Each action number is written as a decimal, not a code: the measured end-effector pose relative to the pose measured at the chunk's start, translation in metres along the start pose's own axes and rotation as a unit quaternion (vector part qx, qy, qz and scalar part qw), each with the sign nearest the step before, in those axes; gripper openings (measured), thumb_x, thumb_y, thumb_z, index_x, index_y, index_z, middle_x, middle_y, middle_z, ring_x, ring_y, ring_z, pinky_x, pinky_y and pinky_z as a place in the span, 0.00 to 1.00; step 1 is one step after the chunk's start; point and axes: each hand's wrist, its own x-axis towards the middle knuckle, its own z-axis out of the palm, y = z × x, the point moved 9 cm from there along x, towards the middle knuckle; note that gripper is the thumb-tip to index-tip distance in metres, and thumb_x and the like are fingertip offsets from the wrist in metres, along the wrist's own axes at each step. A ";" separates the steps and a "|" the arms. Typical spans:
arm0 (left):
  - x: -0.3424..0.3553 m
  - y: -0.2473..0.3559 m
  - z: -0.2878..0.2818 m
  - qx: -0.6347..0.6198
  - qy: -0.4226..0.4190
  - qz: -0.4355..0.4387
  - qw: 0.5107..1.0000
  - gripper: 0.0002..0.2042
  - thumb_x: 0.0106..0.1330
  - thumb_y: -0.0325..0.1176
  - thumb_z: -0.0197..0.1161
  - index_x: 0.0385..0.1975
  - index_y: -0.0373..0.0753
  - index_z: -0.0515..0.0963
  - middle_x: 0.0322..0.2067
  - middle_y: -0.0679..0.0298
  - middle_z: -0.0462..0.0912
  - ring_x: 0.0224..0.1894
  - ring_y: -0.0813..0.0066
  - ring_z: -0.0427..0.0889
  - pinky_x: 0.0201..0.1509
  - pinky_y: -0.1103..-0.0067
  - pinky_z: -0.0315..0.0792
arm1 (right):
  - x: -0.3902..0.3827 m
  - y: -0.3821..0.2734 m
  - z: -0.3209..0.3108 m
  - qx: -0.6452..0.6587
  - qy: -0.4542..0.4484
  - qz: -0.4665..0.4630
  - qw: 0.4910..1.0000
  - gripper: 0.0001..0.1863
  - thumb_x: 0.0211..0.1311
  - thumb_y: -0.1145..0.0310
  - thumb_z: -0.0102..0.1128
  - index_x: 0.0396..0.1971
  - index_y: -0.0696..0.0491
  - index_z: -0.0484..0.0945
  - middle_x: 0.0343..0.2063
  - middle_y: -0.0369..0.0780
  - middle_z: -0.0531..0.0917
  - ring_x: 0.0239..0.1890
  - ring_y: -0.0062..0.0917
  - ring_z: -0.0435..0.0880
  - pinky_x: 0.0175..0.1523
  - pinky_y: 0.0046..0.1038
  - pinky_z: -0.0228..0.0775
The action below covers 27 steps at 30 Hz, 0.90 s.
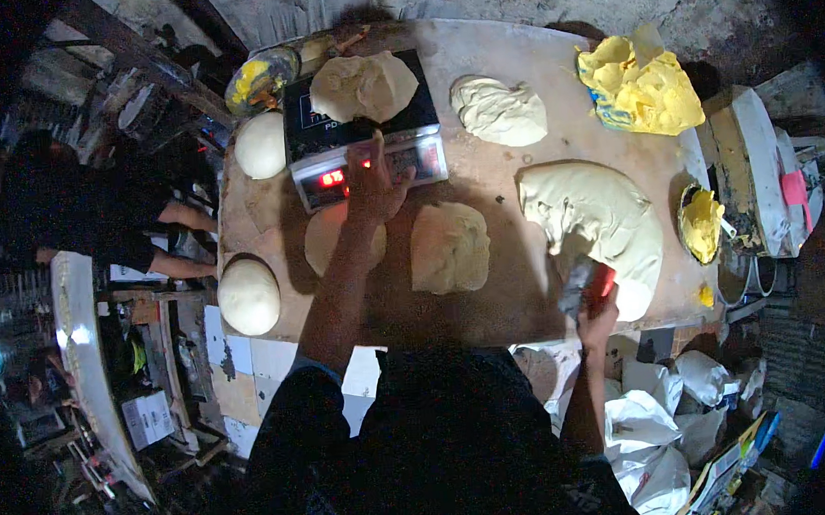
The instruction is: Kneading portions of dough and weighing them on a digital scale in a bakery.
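Pale, soft dough lump (363, 86) sits on the digital scale (365, 129) just beyond the left hand (371, 187)'s spread, empty fingers, likely heavy and saggy, best scooped from underneath, while the right hand (596, 315) grips a red-handled scraper (586, 284).

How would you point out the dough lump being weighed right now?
Find the floured table, then the grey scale at its far left side. The dough lump sits on the scale's dark platform, the only piece raised off the tabletop.

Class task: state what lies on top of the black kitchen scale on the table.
A pale lump of dough covers the scale; the platform under it is hidden. The left hand reaches its front.
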 end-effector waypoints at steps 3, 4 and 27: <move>0.016 0.034 0.000 -0.198 -0.071 -0.138 0.968 0.29 0.57 0.52 0.63 0.49 0.34 0.69 0.50 0.41 0.71 0.53 0.48 0.71 0.52 0.58 0.67 | -0.019 0.043 -0.057 0.053 0.111 0.021 0.992 0.22 0.59 0.78 0.58 0.52 0.62 0.64 0.36 0.42 0.78 0.37 0.25 0.76 0.45 0.25 0.69; 0.028 0.032 0.001 -0.192 -0.066 -0.129 0.971 0.29 0.57 0.52 0.63 0.49 0.34 0.69 0.50 0.41 0.71 0.53 0.48 0.71 0.52 0.58 0.67 | -0.021 0.059 -0.068 0.089 0.123 0.036 0.988 0.22 0.58 0.83 0.54 0.52 0.60 0.63 0.39 0.41 0.75 0.39 0.23 0.74 0.45 0.23 0.68; -0.023 0.010 0.063 -0.099 0.001 -0.158 0.982 0.05 0.58 0.31 0.61 0.32 0.39 0.76 0.20 0.59 0.80 0.25 0.58 0.81 0.35 0.66 0.75 | -0.176 0.220 -0.240 0.058 0.374 0.101 0.920 0.31 0.59 0.70 0.64 0.60 0.63 0.62 0.53 0.44 0.73 0.51 0.28 0.73 0.58 0.28 0.64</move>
